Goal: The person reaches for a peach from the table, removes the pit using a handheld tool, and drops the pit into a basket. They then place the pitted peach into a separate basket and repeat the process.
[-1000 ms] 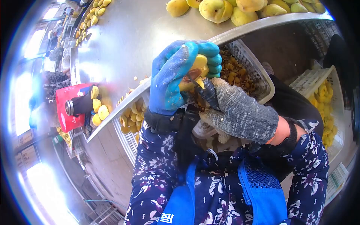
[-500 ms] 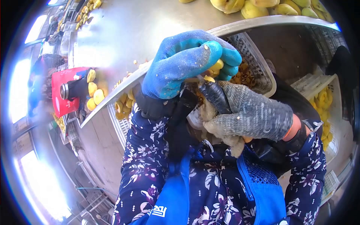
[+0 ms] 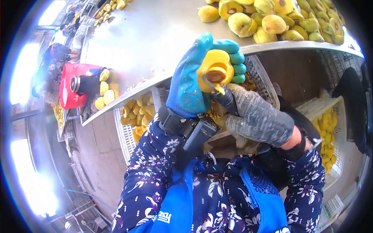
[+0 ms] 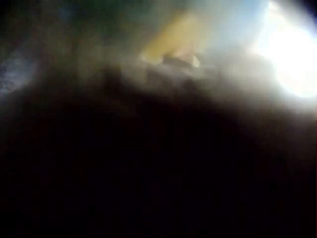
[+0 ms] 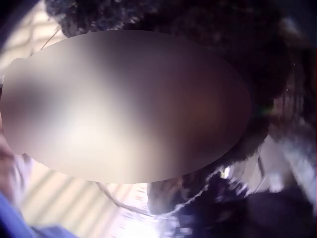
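Left hand (image 3: 185, 85), blue glove — fingers curled round yellow fruit half (image 3: 215, 69), cut face showing, brown centre visible. Right hand (image 3: 259, 115), grey knit glove, grips black-handled tool (image 3: 226, 102); curved metal tip touches fruit half at brown centre. Both hands close together by near edge of metal table (image 3: 140, 46). Pile of yellow fruit (image 3: 274, 24) on table's far side. Crate (image 3: 123, 136) of cut fruit below table edge, another crate (image 3: 340, 145) at right. Red bag (image 3: 69, 93) beside dark flask (image 3: 86, 84) — left wrist view dark, blurred.
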Demonstrator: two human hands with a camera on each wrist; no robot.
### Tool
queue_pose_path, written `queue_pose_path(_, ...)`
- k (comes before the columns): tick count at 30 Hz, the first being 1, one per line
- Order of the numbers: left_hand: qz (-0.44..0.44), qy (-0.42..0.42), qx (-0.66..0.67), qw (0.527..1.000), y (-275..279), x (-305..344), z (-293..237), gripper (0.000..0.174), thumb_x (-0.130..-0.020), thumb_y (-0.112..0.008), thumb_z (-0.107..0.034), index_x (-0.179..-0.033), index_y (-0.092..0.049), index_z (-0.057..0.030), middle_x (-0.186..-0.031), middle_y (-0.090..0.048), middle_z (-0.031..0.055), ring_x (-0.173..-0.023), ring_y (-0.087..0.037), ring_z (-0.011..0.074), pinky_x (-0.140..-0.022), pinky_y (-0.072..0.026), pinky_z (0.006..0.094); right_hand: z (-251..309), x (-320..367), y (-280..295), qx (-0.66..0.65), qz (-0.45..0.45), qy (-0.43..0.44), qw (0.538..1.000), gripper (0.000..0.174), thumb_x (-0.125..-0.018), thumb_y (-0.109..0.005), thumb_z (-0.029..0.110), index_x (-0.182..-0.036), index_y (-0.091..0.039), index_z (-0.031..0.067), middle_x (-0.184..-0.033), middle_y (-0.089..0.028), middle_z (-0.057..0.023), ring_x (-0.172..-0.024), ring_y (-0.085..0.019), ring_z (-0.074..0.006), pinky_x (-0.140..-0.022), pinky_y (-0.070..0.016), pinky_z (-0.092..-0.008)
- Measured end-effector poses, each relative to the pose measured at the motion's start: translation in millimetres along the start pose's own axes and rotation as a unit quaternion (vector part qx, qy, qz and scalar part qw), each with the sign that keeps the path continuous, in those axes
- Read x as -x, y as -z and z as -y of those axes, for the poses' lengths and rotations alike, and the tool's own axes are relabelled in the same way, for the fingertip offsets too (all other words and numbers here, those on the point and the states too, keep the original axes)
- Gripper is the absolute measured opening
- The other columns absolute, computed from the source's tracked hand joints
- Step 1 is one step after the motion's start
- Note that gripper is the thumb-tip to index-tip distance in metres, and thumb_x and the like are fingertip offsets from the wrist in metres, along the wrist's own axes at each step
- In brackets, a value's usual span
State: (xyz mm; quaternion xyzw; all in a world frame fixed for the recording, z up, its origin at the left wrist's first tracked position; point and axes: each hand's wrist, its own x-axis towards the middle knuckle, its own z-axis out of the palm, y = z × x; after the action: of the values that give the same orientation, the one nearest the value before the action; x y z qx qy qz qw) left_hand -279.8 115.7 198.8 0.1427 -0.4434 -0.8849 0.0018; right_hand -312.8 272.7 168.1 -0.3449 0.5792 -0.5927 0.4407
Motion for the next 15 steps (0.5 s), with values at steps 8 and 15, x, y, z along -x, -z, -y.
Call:
queue_pose_path(8,-0.123,-0.072,0.007,0.990,32.4,26.1,-16.4,0.051,-0.097,-0.044,-0.041,-0.111,-0.057,0.0058,-0.097,-0.066,0.0183,-0.088,-0.066,0.0311,-0.084,-0.0549,0.0419,-6.9,-0.2,-10.5,0.577,-0.088,0.051,0.810,0.016,-0.086,-0.054,0.016,-0.102,-0.056,0.0133,-0.084,-0.061,-0.0115,-0.073,-0.067,-0.0293,-0.055,-0.0515,-0.0408)
queue_pose_path(15,-0.181,-0.144,-0.568,0.790,173.6,105.3,-83.7,0.021,-0.088,-0.057,-0.006,-0.107,-0.063,-0.0005,-0.107,-0.061,0.0162,-0.100,-0.059,0.0293,-0.085,-0.0480,0.0385,-51.0,-15.3,1.1,0.661,-0.024,-0.111,0.742,0.012,-0.084,-0.056,0.017,-0.085,-0.067,0.0135,-0.080,-0.068,-0.0091,-0.076,-0.069,-0.0266,-0.058,-0.0527,-0.0388)
